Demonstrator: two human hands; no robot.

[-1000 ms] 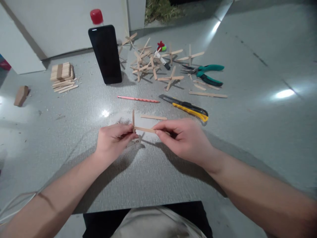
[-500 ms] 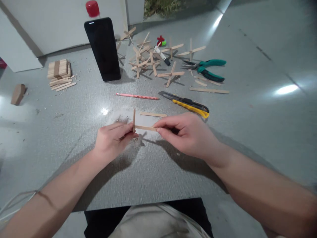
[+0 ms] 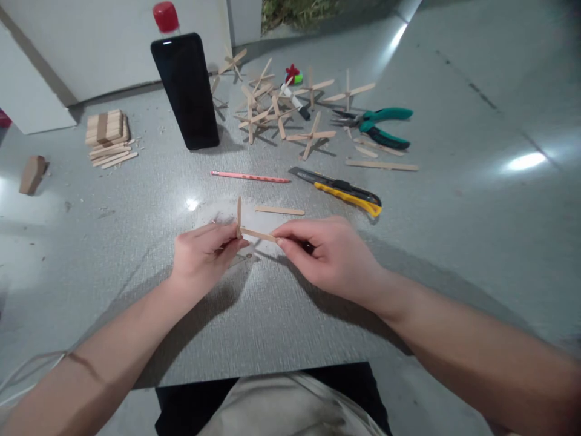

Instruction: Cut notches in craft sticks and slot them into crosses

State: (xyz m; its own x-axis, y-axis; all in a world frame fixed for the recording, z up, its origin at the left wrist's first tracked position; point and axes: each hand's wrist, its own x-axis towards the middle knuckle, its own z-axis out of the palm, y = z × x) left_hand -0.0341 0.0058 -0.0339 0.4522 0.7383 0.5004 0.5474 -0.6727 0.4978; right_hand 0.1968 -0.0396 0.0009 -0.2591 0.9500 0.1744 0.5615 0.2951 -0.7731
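My left hand pinches an upright popsicle stick, its lower part hidden by my fingers. Between the thumb and forefinger of my right hand is the end of a second popsicle stick. The far end of that stick meets the upright one at my left fingertips, forming an angle; whether they are joined cannot be told. Just beyond my hands lies a loose popsicle stick on the table. A utility knife with a yellow grip and a pink pencil lie farther back.
Crossed-stick pieces are scattered at the back around a white glue tube. Green-handled pliers lie to their right. A black phone leans on a red-capped bottle. A banded stick stack sits at the left.
Both hands have shifted slightly left with the two sticks. The right-hand stick now slopes more, and my right hand sits closer to my left.
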